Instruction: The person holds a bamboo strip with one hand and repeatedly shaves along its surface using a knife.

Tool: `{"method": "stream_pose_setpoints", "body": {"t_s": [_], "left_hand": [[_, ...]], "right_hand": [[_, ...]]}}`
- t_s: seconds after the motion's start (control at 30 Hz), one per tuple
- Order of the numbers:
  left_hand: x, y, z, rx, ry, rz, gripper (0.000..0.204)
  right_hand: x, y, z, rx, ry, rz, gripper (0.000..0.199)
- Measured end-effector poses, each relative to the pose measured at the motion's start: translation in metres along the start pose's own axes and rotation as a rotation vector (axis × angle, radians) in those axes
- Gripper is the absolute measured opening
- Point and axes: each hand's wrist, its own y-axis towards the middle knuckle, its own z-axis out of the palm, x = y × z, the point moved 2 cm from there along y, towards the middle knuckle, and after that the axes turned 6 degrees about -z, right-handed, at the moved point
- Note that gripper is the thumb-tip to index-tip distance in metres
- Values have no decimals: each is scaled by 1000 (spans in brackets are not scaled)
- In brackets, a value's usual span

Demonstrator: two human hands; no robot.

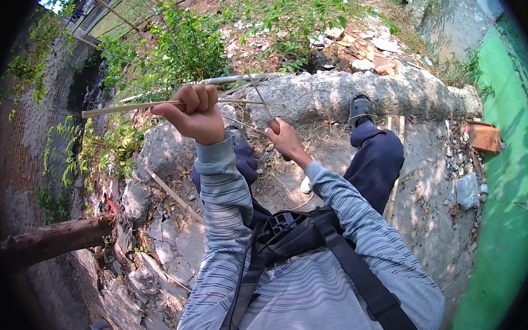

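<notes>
Rough concrete [419,191] underfoot, left hand [196,115] gripping the stick [123,108], right hand [289,141] wrapped round the knife [259,94], so I'd go light and angle it away from that left hand.

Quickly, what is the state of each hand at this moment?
Left hand: closed, holding thin pale strips, seemingly bamboo.
Right hand: closed around the brown handle of what looks like a knife.

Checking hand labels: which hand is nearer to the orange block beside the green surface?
Right. The right hand, gripping a handled tool, is left of the orange block; the left hand, holding a thin strip, is farther left.
</notes>
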Motion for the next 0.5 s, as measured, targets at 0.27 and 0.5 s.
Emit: {"method": "stream_pose_setpoints", "body": {"t_s": [0.27, 0.5], "left_hand": [[0, -3, -3, -32, 16, 15, 72], [-1, -5, -1, 41, -18, -45, 72]], "right_hand": [[101, 4, -21, 219, 176, -195, 31], [54, 19, -16, 302, 168, -26, 33]]}}
